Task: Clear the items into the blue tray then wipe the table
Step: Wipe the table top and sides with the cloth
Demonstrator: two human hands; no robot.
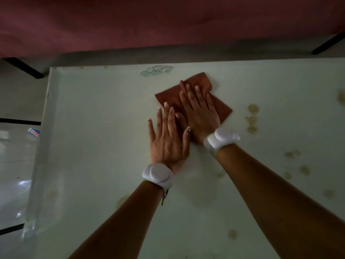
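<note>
A folded reddish-brown cloth (222, 107) lies flat on the pale table (93, 146), a little past its middle. My right hand (199, 111) presses down on the cloth with straight, spread fingers. My left hand (168, 139) lies flat beside it, its fingers straight and overlapping the cloth's near left edge. Both wrists wear white bands. The blue tray is not in view.
Brownish stains (252, 118) dot the table to the right of the cloth, and more lie near the front. A patch of chipped paint (156, 70) marks the far edge. A dark red surface (168, 21) stands beyond the table. Shiny floor (15, 165) lies to the left.
</note>
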